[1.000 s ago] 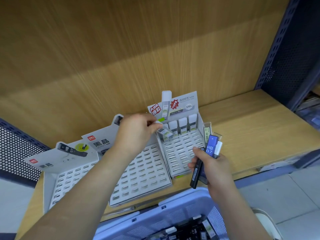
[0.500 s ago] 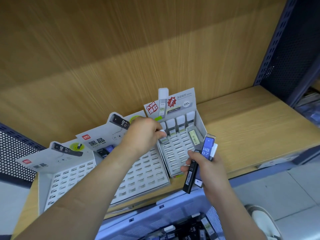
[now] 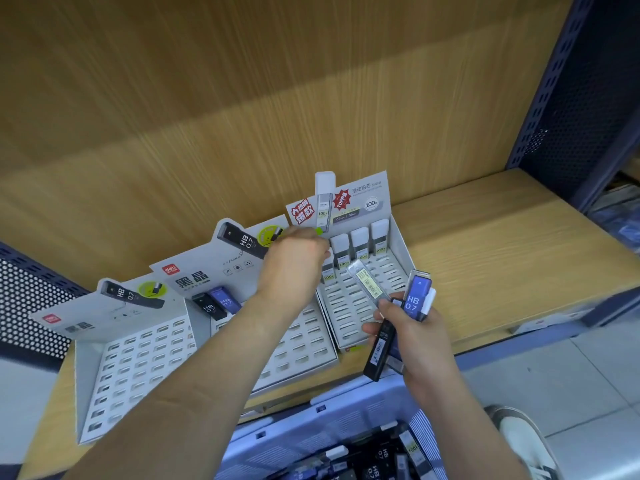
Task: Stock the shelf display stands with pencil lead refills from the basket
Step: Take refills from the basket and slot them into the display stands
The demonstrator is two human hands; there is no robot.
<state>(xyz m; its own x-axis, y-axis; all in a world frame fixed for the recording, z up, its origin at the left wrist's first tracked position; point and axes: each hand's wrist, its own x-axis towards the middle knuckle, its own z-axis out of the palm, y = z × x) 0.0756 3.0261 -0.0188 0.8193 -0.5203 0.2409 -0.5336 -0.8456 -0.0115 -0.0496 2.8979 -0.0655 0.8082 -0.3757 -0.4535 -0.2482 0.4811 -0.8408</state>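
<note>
I have the left hand (image 3: 294, 265) reached forward into the back row of the far stand (image 3: 346, 306), its fingers curled down over the cap of a white-capped refill (image 3: 328, 273) that stands in the slot just beside three matching refills (image 3: 359, 242). I judge it is there to close that row, back first, so later pieces do not have to go in over it. The knuckles hide the fingertips, so I cannot tell whether they pinch the cap or only press it home. The right hand (image 3: 415, 337) waits nearer to me, just beside the stand's front edge. It grips a fanned bundle: a black refill (image 3: 379, 351) hanging below the fist, a blue refill (image 3: 415, 296) and a clear refill (image 3: 369, 284) with a yellow label sticking up above it. I read the fan as a way to let the other hand pluck one at a time. The mixed colours suggest sorting, since the middle stand (image 3: 301, 348) under the left forearm already carries a black and a blue piece at its back, while the near stand (image 3: 131, 362) out beyond the left elbow shows only bare slots. The basket (image 3: 298, 427) sits below both wrists — close enough for a quick refill grab — with more refills in it.
</note>
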